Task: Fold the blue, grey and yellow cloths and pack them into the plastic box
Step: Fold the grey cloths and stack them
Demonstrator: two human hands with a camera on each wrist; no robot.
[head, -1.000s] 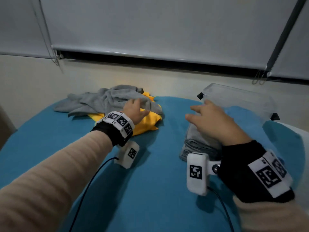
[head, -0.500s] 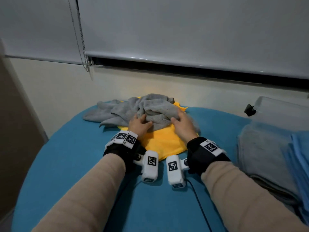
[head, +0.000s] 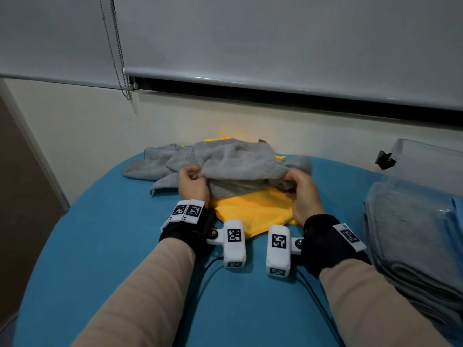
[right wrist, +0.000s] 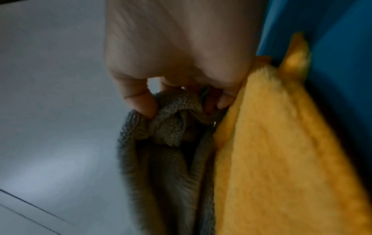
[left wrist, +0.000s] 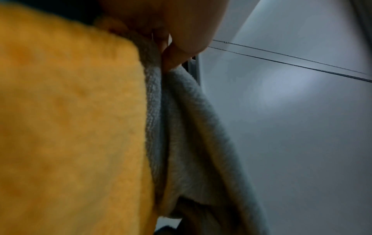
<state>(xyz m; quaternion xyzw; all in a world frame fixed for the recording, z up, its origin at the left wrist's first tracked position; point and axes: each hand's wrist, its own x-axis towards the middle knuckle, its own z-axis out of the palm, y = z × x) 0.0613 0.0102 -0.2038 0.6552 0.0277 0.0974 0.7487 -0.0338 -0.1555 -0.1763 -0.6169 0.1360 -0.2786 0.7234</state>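
Blue table (head: 125, 246): both hands grip one grey cloth (head: 233, 161), one yellow cloth (head: 253, 209) beneath.

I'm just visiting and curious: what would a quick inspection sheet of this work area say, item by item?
Surface: table under a blue cover.
Job's things: crumpled grey cloth lies on the yellow cloth; folded grey cloths are stacked at the right, with folded blue cloth beside them; clear plastic box stands behind the stack.
Clutter: nothing seen.
Grippers: left hand and right hand each grip the grey cloth's near edge, fingers curled into it.
Cables: black cables run from the wrist cameras toward the person.
Surroundings: cream wall, grey roller blinds, bead chain.
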